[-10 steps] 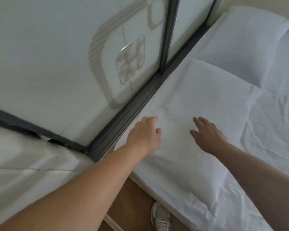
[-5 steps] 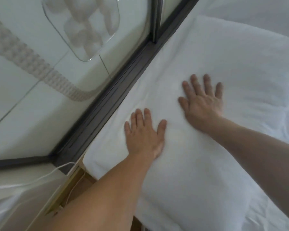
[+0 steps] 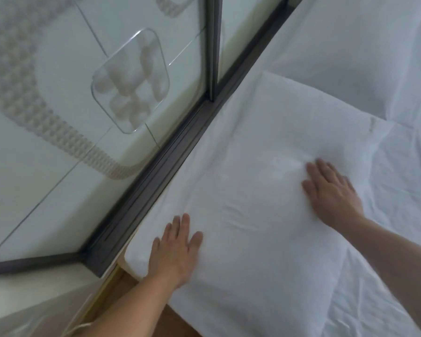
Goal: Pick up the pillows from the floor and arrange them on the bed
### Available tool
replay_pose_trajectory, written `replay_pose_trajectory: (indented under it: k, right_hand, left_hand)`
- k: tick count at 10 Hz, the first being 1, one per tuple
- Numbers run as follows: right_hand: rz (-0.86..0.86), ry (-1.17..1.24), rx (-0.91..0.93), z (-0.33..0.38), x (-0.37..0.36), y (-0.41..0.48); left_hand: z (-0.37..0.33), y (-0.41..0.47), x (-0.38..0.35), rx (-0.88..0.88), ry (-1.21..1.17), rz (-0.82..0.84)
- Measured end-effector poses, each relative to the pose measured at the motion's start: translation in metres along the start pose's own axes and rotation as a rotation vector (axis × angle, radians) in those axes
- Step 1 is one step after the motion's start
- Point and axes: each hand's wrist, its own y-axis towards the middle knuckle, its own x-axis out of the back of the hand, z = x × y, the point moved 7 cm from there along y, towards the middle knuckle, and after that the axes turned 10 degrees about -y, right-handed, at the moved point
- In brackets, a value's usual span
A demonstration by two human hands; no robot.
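A white pillow point(image 3: 265, 147) lies flat at the head of the bed point(image 3: 404, 181), against the dark frame of a glass partition. My left hand point(image 3: 174, 249) rests flat on its near left corner, fingers spread. Further right, my right hand point(image 3: 331, 190) presses palm-down on the pillow, and the fabric creases at the fingertips. Neither hand holds anything. A second white pillow point(image 3: 345, 57) lies beyond the first, towards the top right.
A frosted glass partition point(image 3: 83, 93) with a dark grey frame point(image 3: 170, 171) runs along the left of the bed. A strip of wooden floor point(image 3: 173, 322) shows below the bed corner. A white cable point(image 3: 80, 325) trails at the bottom left. The white sheet is wrinkled on the right.
My hands have spread apart on the pillow: the left slid back to the near corner, the right moved right. The view has pulled back, so the second pillow shows again.
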Motion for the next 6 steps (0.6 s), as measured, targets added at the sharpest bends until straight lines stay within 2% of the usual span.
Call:
replay_pose_trajectory:
  k: [1,2,3,5,6]
  right_hand:
    - [0.173,0.058,-0.353,-0.109,-0.020,-0.030]
    - [0.177,0.049,-0.454,-0.132,-0.014,-0.054]
    - [0.077,0.139,-0.360,-0.100,-0.004,-0.058]
    - [-0.008,0.204,-0.190,-0.033,0.017,-0.086]
    - [-0.066,0.237,-0.178,-0.011,0.039,-0.114]
  left_hand:
    - [0.036,-0.014,-0.017,0.235,-0.053,0.088]
    - [0.035,-0.014,0.009,0.216,-0.018,-0.019]
    - [0.013,-0.012,0.038,0.151,0.013,-0.125]
    - [-0.052,-0.039,0.059,-0.031,-0.073,-0.128]
    - [-0.085,-0.063,0.070,-0.170,-0.161,-0.115]
